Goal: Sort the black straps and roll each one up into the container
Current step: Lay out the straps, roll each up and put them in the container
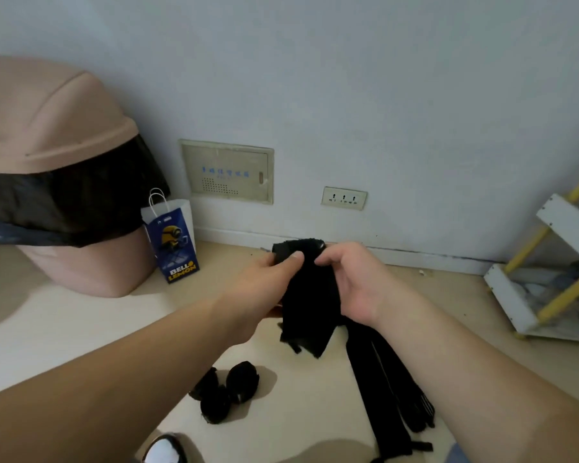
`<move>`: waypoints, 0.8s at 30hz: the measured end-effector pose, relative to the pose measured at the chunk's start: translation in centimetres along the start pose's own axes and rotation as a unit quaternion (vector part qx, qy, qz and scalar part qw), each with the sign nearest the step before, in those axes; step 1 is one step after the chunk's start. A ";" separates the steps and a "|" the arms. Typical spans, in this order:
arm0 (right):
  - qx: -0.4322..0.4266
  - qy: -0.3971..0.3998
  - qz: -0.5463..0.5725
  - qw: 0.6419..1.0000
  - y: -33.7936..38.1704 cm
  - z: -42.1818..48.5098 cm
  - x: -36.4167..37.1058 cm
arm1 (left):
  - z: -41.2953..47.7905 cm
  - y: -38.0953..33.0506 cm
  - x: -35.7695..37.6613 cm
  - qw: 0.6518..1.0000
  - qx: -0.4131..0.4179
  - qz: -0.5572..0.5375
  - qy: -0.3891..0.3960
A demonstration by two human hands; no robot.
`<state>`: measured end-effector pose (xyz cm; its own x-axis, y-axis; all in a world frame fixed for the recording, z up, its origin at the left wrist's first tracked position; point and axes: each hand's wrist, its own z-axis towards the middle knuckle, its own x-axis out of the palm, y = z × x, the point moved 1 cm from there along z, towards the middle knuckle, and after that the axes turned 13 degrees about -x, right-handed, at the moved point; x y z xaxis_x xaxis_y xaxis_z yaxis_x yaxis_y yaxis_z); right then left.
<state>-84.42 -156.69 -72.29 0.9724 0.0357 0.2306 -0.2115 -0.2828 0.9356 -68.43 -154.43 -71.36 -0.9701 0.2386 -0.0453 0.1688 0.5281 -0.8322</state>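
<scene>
Strap (pixel 310 305) held above floor (pixel 81 329), top end pinched by left grip (pixel 268 279) and right grip (pixel 351 282), rest hanging. Rolled straps (pixel 228 392) on floor below; loose straps (pixel 388 396) lying just right.

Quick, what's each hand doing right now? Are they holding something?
Left hand: thumb and fingers pinch the top of the black strap.
Right hand: pinches the top of the same black strap.
</scene>
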 end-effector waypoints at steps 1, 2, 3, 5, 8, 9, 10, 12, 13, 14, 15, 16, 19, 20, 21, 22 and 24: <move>0.000 -0.007 -0.019 1.000 -0.2 0.3 0.4 | 0.2 -0.2 0.3 1.000 0.005 -0.001 -0.021; -0.006 -0.017 -0.039 0.999 -0.3 0.7 0.6 | 0.4 -0.3 0.5 0.999 0.004 0.001 -0.033; -0.020 -0.023 -0.057 0.998 -0.4 1.0 0.8 | 0.6 -0.5 0.6 0.999 0.002 0.003 -0.033; -0.059 -0.033 -0.083 0.994 -0.1 1.3 0.9 | 1.0 -0.8 0.6 1.000 0.002 -0.003 -0.009; -0.081 -0.068 -0.065 0.992 0.4 2.1 0.5 | 1.4 -1.1 0.1 0.999 0.013 0.030 0.028; -0.081 -0.089 -0.050 0.991 0.6 2.6 0.3 | 1.5 -1.1 0.2 0.998 0.018 0.045 0.036; -0.076 -0.112 -0.032 0.990 0.7 3.1 -0.1 | 1.5 -1.0 0.3 0.997 0.021 0.055 0.040; -0.067 -0.159 -0.003 0.985 1.0 3.8 -0.9 | 1.7 -0.6 0.8 0.996 0.008 0.072 0.053; -0.070 -0.174 0.002 0.982 1.1 4.0 -1.4 | 1.7 -0.3 1.1 0.994 -0.005 0.090 0.066; -0.077 -0.183 -0.002 0.980 1.3 4.2 -1.8 | 1.8 0.1 1.3 0.990 -0.014 0.117 0.082; -0.084 -0.185 -0.012 0.979 1.5 4.4 -2.1 | 2.0 0.4 1.5 0.985 -0.018 0.146 0.093; -0.089 -0.182 -0.020 0.979 1.5 4.5 -2.5 | 2.2 0.7 1.6 0.981 -0.018 0.165 0.095; -0.071 -0.126 -0.020 0.989 1.2 4.6 -2.6 | 3.1 0.7 1.6 0.989 0.002 0.136 0.062; -0.054 -0.097 -0.030 0.993 0.9 4.4 -2.4 | 3.3 0.4 1.5 0.993 0.009 0.105 0.050; -0.043 -0.067 -0.056 0.995 0.6 4.1 -2.2 | 3.5 0.1 1.5 0.997 0.011 0.066 0.045; -0.041 -0.038 -0.092 0.994 0.2 3.8 -2.0 | 3.8 -0.2 1.4 0.999 0.007 0.021 0.047; -0.061 0.007 -0.152 0.986 -0.4 2.9 -1.8 | 4.3 -0.7 0.9 0.997 -0.014 -0.057 0.047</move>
<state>-85.80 -159.44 -73.90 0.9915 0.1140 -0.0628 0.0786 -0.1393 0.9871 -70.16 -158.09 -73.18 -0.9626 0.2505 0.1028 0.0638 0.5789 -0.8129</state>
